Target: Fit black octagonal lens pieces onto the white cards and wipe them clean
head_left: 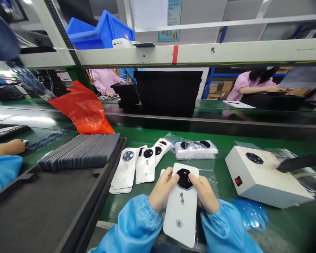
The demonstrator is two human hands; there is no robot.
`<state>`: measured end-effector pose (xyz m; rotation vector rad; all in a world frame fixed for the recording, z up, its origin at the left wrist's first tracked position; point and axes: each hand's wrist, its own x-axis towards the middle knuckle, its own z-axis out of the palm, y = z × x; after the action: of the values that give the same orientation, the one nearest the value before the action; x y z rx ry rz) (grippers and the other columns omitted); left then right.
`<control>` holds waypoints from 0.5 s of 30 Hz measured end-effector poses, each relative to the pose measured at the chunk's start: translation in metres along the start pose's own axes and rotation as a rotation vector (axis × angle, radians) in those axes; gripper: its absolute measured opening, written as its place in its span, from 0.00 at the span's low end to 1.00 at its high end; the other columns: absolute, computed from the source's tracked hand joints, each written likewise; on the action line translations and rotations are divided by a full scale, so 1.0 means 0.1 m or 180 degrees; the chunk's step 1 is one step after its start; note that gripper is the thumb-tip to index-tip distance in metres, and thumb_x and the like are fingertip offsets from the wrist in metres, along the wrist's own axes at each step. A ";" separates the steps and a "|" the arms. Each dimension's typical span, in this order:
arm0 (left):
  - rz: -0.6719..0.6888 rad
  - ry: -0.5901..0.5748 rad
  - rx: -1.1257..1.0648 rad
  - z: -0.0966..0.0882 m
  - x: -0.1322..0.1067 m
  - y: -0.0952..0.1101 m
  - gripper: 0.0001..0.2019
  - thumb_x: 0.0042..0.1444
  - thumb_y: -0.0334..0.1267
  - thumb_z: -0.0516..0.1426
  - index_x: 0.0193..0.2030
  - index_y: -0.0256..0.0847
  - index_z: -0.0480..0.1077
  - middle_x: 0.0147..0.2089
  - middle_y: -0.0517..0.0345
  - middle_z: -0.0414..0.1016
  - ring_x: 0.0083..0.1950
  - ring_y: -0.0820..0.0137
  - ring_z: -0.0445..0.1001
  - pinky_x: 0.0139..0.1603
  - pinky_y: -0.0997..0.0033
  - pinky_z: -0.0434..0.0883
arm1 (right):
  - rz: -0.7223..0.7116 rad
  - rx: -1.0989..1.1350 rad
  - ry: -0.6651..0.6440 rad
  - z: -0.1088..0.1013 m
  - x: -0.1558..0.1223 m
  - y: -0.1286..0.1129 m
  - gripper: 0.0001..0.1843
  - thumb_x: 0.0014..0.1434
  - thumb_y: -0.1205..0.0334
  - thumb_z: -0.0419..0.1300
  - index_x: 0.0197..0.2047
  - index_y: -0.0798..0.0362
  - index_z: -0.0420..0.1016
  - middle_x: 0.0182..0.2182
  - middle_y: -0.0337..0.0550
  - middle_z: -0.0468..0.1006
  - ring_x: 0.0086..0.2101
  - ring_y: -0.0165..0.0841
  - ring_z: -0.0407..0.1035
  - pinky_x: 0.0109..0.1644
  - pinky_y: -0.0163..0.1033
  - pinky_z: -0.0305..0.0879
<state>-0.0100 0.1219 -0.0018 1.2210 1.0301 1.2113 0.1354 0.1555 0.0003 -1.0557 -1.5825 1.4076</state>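
A white phone back cover (180,214) with a black camera plate (184,179), dark lettering and a small round emblem is held upright before me. My left hand (160,189) grips its left edge, thumb against the camera plate. On the opposite edge my right hand (206,194) does the same, its thumb pressed on the plate's upper right. Part of another pale piece and some clear plastic film show behind the cover. Left of my hands lie stacked white covers (125,168) and a fanned group of covers (146,168). Farther back rests a film-wrapped bundle of covers (196,150).
A black tray (42,211) holds a row of thin grey sheets (80,153) at left, beside a red plastic bag (81,109). A co-worker's hand (9,147) is beyond. On the right stand a white switch box (268,175) and blue film (251,212). Black trays (168,91) stand behind.
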 end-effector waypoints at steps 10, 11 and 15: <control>0.0022 0.1867 0.1835 -1.05 0.45 0.11 0.19 0.59 0.40 0.54 0.56 0.39 0.63 0.57 0.48 0.65 0.53 0.60 0.68 0.51 0.50 0.69 | -0.0136 -0.0473 0.0124 -0.04 0.05 0.03 0.28 0.56 0.35 0.47 0.24 0.53 0.64 0.20 0.34 0.60 0.22 0.26 0.55 0.26 0.34 0.52; -0.0022 0.1961 0.2134 -1.10 0.48 0.10 0.19 0.59 0.40 0.55 0.56 0.39 0.63 0.57 0.48 0.65 0.54 0.59 0.68 0.52 0.49 0.68 | -0.0144 -0.0531 0.0054 -0.04 0.05 0.04 0.27 0.56 0.36 0.47 0.24 0.53 0.63 0.20 0.34 0.60 0.22 0.26 0.55 0.26 0.34 0.52; -0.0194 0.2003 0.3265 -1.07 0.52 0.11 0.20 0.58 0.40 0.55 0.57 0.39 0.62 0.60 0.47 0.62 0.58 0.57 0.65 0.55 0.46 0.65 | -0.0215 -0.0768 -0.0140 -0.05 0.07 0.07 0.25 0.57 0.39 0.47 0.25 0.53 0.63 0.20 0.34 0.60 0.23 0.27 0.56 0.28 0.34 0.53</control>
<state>-0.1114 0.1851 0.0015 1.5516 2.3191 1.0366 0.1378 0.1636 -0.0058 -1.1042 -1.8374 1.2241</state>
